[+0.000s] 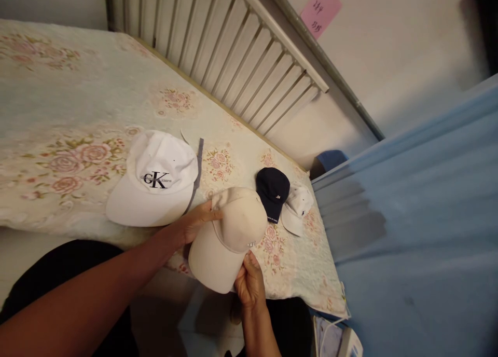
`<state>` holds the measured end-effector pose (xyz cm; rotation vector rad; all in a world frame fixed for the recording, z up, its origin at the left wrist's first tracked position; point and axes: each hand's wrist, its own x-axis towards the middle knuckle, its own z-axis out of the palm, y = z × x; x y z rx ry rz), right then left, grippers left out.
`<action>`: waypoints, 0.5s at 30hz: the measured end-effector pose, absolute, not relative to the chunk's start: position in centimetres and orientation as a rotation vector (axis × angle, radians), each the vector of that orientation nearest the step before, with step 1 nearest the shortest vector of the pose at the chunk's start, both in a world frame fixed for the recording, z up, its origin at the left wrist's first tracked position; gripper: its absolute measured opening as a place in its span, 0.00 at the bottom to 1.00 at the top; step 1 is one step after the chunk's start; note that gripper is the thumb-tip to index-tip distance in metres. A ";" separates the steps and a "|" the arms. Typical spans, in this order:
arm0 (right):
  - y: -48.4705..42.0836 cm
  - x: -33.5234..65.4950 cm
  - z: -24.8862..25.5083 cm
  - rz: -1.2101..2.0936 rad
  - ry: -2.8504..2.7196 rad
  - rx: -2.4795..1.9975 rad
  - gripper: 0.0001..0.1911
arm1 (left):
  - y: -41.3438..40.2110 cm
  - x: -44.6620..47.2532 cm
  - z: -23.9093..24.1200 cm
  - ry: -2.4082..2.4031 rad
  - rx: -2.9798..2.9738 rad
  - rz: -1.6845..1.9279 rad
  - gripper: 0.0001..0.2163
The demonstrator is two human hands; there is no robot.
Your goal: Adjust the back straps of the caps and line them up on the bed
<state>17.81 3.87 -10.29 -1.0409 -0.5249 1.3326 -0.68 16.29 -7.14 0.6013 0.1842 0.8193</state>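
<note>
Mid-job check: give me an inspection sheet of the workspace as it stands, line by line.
Surface: floral quilt spread flat on a bed.
Job's things: beige cap, held over the quilt's near edge.
Clutter: white CK cap lying alone; navy cap and small white cap side by side, touching; all on the quilt.
Grippers: left hand grips the beige cap's crown at its side; right hand holds its lower edge.
Cables: nothing seen.
Surroundings: white slatted rail behind the bed; pink note on the wall; blue fabric at the right.
</note>
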 end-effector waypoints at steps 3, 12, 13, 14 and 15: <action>3.8 17.8 -10.4 1.333 -0.541 -1.067 0.20 | 16.2 -0.8 -7.0 0.203 0.614 0.823 0.33; 3.8 18.0 -10.7 1.379 -0.503 -1.017 0.19 | 15.4 -1.0 -7.4 0.253 0.617 0.820 0.33; 3.8 18.0 -10.7 1.389 -0.496 -1.002 0.19 | 15.4 -1.0 -7.7 0.269 0.611 0.829 0.33; 3.8 18.0 -10.7 1.397 -0.489 -0.986 0.18 | 15.2 -1.0 -8.0 0.295 0.607 0.839 0.33; 3.8 18.0 -10.6 1.403 -0.484 -0.970 0.18 | 15.1 -1.0 -8.4 0.330 0.605 0.849 0.32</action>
